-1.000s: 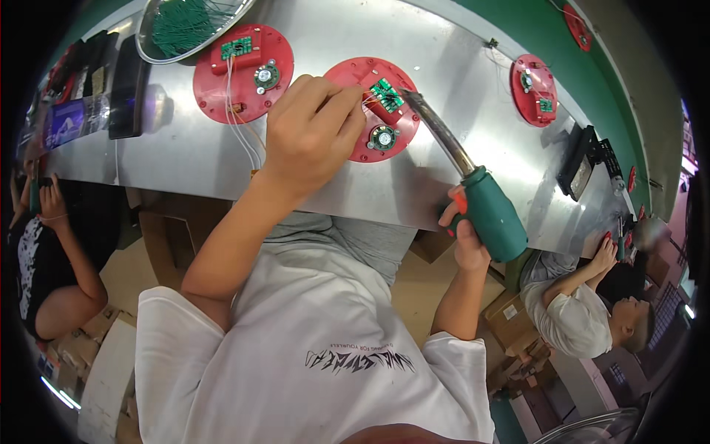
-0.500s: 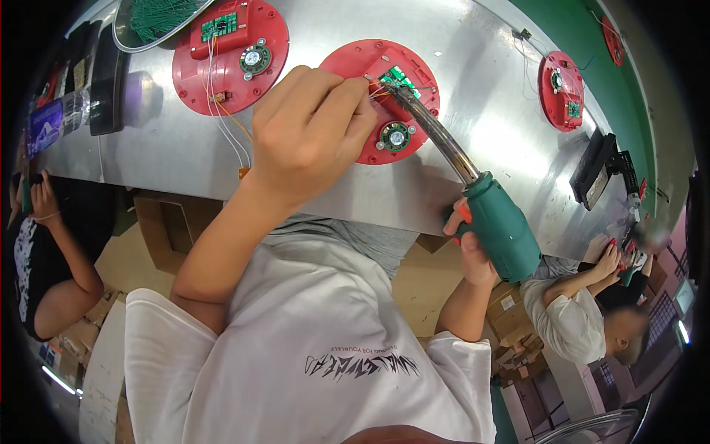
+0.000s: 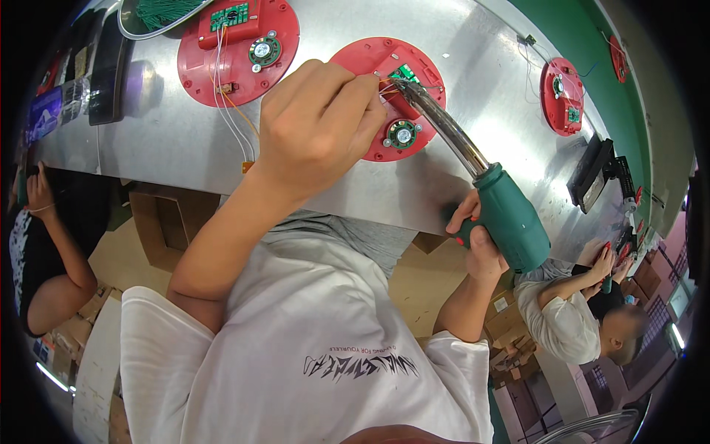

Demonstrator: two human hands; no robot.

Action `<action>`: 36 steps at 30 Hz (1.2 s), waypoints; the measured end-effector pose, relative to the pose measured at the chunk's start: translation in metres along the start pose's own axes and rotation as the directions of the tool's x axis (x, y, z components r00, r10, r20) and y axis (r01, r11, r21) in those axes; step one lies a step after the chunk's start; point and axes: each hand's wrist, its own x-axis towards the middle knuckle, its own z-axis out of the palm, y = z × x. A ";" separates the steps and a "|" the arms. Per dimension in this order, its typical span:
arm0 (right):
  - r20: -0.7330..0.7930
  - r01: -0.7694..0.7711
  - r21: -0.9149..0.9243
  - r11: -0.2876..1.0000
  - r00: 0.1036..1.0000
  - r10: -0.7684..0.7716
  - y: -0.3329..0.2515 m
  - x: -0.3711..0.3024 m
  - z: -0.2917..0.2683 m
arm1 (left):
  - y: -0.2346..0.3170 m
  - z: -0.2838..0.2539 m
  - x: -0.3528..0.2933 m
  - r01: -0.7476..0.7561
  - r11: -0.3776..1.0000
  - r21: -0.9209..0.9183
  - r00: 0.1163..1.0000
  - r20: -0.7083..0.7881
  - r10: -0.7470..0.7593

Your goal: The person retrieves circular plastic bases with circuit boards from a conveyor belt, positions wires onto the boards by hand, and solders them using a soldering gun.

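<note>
My left hand (image 3: 314,137) is closed in a pinch on thin wires (image 3: 386,87), over a round red plastic housing (image 3: 425,59). Those wires reach a small green circuit board (image 3: 405,72) set in the housing. A round speaker (image 3: 402,134) with a green rim sits lower on the same housing. My right hand (image 3: 484,248) is wrapped round the handle of a green soldering gun (image 3: 512,218). Its long metal barrel slants up and left, and the tip is at the circuit board near my left fingertips. The exact contact point is too small to make out.
Another red housing (image 3: 285,74) with white and orange wires lies left, a third (image 3: 560,89) right, all on the metal table (image 3: 185,152). A container of green strands (image 3: 159,15) stands at far left. Other people work at both sides; cardboard boxes (image 3: 159,222) are below.
The view has shifted slightly. My right hand and the soldering gun's body have moved a little right; the tip stays by the circuit board. My left hand keeps its pinch on the wires.
</note>
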 end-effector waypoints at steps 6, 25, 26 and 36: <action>-0.078 0.101 0.015 0.995 0.992 -0.100 -0.002 0.002 0.008 | 0.004 -0.007 0.002 0.036 0.999 -0.018 0.997 0.063 -0.035; -0.314 0.192 0.314 0.930 0.945 -0.090 0.017 0.013 -0.015 | 0.011 -0.017 0.015 0.117 0.993 0.006 0.978 0.172 -0.117; -0.328 0.200 0.313 0.928 0.940 -0.092 0.020 0.009 -0.018 | 0.014 -0.015 0.015 0.126 0.992 -0.001 0.975 0.186 -0.124; -0.351 0.303 0.355 0.884 0.920 -0.174 0.019 0.016 -0.013 | -0.029 -0.045 0.050 0.045 0.995 -0.089 0.838 0.546 0.011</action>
